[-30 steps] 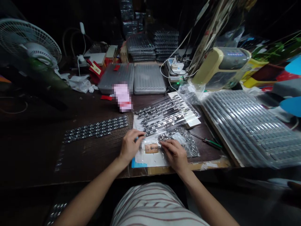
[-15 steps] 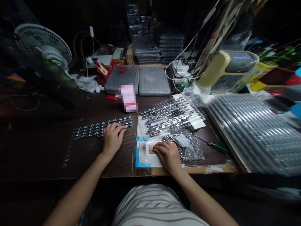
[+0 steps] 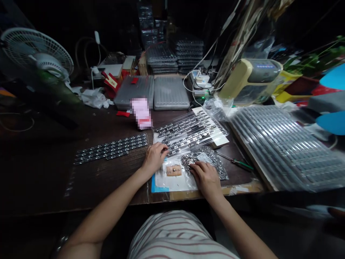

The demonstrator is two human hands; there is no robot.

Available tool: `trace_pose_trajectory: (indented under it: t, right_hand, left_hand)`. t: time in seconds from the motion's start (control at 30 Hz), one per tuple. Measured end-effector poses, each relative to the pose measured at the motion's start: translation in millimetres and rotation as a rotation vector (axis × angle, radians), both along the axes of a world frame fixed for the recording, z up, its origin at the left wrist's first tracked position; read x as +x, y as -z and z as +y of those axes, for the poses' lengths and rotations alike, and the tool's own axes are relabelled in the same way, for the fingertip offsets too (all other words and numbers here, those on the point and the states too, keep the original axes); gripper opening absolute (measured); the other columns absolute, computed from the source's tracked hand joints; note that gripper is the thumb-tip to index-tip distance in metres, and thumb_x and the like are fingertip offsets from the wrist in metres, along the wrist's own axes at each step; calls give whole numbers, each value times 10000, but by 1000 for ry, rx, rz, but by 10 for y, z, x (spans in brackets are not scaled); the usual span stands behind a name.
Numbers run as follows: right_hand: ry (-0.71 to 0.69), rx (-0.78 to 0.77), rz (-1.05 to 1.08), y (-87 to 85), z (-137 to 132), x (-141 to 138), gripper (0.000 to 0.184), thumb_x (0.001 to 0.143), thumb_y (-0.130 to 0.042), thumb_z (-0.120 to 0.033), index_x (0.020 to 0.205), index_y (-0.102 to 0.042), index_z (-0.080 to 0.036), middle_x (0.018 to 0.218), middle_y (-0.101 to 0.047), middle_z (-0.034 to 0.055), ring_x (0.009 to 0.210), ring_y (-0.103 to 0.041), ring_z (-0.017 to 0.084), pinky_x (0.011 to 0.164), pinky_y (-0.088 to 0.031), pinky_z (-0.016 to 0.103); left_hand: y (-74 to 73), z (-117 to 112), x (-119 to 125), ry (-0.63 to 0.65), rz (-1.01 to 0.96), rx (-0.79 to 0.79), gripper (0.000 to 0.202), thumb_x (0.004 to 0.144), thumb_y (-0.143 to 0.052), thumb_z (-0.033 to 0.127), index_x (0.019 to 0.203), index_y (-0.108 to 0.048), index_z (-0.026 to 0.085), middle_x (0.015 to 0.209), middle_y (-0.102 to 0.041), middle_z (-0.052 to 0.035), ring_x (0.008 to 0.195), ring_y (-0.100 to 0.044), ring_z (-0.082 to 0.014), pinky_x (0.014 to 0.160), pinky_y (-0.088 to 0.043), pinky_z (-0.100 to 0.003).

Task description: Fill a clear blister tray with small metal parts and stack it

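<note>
Clear plastic sleeves of slotted metal strips point(image 3: 188, 135) lie fanned across the bench point(image 3: 107, 183), their near ends just above a white paper sheet point(image 3: 172, 183). The left hand point(image 3: 155, 157) sits on those near ends, its fingers curled over the edge of the bundle; they seem to be steadying it, though whether they pinch a sleeve cannot be told. The right hand point(image 3: 203, 176) lies on a clear bag of loose metal pieces point(image 3: 201, 162), with its fingers close together and pointing toward the left hand; any grip is hidden. The bag rests beside a tan pad point(image 3: 174, 170) on the paper, so both hands work within easy reach of each other. Further left, a row of bare metal strips point(image 3: 110, 149) lies directly on the bench, and a green-handled screwdriver point(image 3: 242, 164) sits to the right of the bag. Compared with the earlier frame, the left hand has crossed from the bare strips to the sleeves, and the right hand has shifted from the paper onto the bag.
</note>
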State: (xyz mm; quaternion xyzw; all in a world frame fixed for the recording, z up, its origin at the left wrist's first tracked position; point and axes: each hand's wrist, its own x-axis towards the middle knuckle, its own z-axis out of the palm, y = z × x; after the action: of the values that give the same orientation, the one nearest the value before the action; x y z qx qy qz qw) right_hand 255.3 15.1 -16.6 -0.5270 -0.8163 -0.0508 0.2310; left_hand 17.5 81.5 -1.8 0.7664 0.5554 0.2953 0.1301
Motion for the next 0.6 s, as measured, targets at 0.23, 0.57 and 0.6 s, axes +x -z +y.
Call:
trace_pose_trajectory:
  t: [0.23, 0.57, 0.6]
  right_hand:
    - [4, 59, 194, 80, 80, -83, 149, 902, -544, -258, 938, -681, -213, 892, -643, 55, 812, -543, 179, 709, -419, 313]
    - [2, 8, 273, 69, 75, -55, 123, 902, -522, -233, 949, -631, -200, 917, -644, 55, 872, -569, 186, 789, -441, 331]
    - [-4, 3, 263, 68, 76, -59, 120, 902, -520, -232, 945, -627, -201, 919, -646, 54, 873, -569, 188, 785, -438, 332]
  left_hand:
    - [-30, 12, 16, 36, -86, 20, 98, 849, -566, 167, 777, -631, 181, 837, -659, -39, 815, -613, -172, 762, -464, -301]
    - [-150, -280, -1037, -308, -119, 0, 254, 919, -403, 252, 1077, -592, 191, 998, -659, -61, 850, -642, -182, 783, -496, -314]
    - [-144, -312, -1157, -311, -36, 46, 250, 919, -398, 239, 1046, -607, 188, 1005, -655, -66, 894, -628, -197, 826, -483, -334]
